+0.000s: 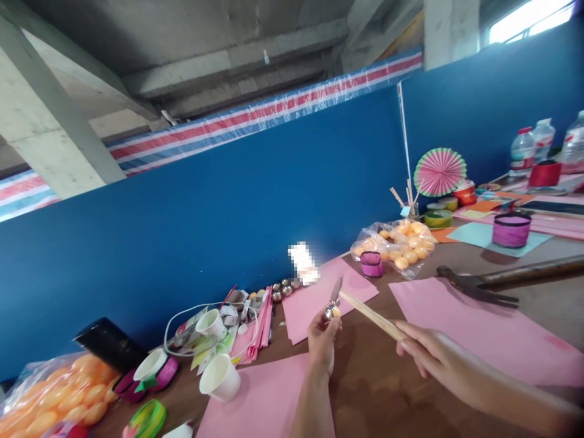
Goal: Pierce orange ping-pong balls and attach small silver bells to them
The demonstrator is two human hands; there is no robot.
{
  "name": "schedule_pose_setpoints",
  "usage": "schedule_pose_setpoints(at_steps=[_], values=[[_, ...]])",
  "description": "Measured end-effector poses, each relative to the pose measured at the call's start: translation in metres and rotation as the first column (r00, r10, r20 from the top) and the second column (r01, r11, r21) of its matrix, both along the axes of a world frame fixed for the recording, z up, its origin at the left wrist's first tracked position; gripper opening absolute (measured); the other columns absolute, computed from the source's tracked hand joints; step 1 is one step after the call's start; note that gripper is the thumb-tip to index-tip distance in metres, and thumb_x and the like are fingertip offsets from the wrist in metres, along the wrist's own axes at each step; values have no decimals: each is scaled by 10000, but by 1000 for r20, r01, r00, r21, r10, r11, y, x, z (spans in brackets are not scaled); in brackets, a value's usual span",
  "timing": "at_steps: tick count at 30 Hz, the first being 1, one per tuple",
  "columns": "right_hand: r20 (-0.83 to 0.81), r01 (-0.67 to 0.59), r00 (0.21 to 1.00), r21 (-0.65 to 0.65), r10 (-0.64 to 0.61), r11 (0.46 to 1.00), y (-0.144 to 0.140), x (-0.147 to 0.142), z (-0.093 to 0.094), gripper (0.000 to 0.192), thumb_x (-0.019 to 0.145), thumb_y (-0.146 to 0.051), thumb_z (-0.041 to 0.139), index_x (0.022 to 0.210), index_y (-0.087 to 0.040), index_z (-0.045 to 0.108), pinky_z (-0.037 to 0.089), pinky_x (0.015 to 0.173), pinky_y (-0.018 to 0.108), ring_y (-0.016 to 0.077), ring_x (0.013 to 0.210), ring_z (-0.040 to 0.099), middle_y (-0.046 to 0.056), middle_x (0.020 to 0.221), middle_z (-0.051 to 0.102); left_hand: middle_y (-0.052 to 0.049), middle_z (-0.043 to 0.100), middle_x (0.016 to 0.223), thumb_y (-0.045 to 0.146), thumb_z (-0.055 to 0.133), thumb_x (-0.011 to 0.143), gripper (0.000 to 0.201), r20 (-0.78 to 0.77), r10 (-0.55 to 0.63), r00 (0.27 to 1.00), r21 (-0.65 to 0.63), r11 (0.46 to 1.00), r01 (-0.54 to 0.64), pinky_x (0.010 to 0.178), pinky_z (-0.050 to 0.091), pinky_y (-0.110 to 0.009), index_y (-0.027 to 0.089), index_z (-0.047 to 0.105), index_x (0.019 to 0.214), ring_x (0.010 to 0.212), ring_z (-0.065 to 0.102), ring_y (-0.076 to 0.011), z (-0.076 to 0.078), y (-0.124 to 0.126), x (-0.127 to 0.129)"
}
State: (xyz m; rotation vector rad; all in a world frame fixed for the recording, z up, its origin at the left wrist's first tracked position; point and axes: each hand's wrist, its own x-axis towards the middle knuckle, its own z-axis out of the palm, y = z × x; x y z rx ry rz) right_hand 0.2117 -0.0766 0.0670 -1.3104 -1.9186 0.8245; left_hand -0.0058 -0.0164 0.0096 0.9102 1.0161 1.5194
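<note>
My left hand (325, 340) is closed, with a small shiny silver ball (332, 311) pinched in its fingertips. A thin, dark, pointed piece like a blade (336, 288) stands up at the top of the ball; I cannot tell how the two are joined. From the right, my right hand (424, 350) grips a pale wooden stick (371, 313) by its lower end. The stick slants up to the left, and its tip is beside the dark piece, though contact is unclear. Below the hands are the brown table (365, 377) and a pink sheet (269, 395).
A hammer (483, 283) lies at right on pink paper (474, 328). Orange balls in a plastic bag (404, 246) sit behind. Left are a white paper cup (219, 378), more bagged orange balls (68, 395) and a black object (109, 344). Several silver balls (286, 289) line the blue partition (228, 213).
</note>
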Motion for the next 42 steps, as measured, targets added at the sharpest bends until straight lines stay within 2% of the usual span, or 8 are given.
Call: schedule_pose_setpoints(at_steps=[6,12,16,20,27,34,38,42], values=[[-11,0,1000,-7,0,1000,1,0,-3,336,825,-435,332,945,-228,568,417,463,211,120,486,543,-2,646,630,-37,611,794,287,706,587,426,13,-2,1000,12,1000,2,623,420,-224,167,625,988,641,531,-91,-5,2,-1],[10,-18,1000,-53,18,998,2,1,2,330,837,-429,318,897,-220,567,403,448,194,107,474,530,-15,600,597,-70,611,988,220,706,581,512,-31,22,999,43,999,-21,715,431,-248,199,576,1075,802,557,-132,-8,3,-1],[15,-13,1000,-77,14,997,3,2,7,336,849,-412,296,891,-213,564,383,424,183,101,466,518,-17,574,579,-57,620,927,252,699,595,476,-5,11,1000,44,999,-11,698,436,-251,204,588,1055,746,555,-117,-5,3,0],[9,-20,1000,-31,20,999,-1,1,10,334,843,-418,314,895,-209,570,396,451,189,104,484,531,-15,613,597,-24,611,836,281,711,581,427,29,19,999,13,1000,-19,663,433,-229,221,618,993,667,538,-85,-4,3,0],[58,-33,998,24,32,999,-6,-2,16,317,857,-375,310,927,-207,569,402,489,195,108,498,529,-6,632,610,-16,605,769,305,696,600,498,-80,-10,997,-11,1000,9,617,413,-217,218,580,1077,631,517,-82,-6,2,-3],[101,-38,994,11,37,999,-6,-3,23,294,860,-326,313,948,-202,565,410,521,209,123,531,545,-1,620,601,-33,589,861,287,685,621,484,-70,51,996,28,998,-49,660,436,-240,228,535,1077,707,550,-104,-9,3,-2],[82,-56,995,-1,56,998,-5,-3,22,298,860,-335,315,962,-201,560,408,522,206,118,536,547,9,671,621,-28,585,840,278,670,641,392,-48,20,999,40,999,-18,680,446,-246,210,561,1011,700,552,-101,-7,2,-2],[61,-50,997,-45,53,998,-4,-2,18,332,860,-391,305,975,-204,555,392,487,194,113,520,539,1,649,610,-41,576,907,304,625,689,397,21,-15,1000,-1,1000,15,755,455,-293,221,528,1065,768,573,-127,-4,2,-2]])
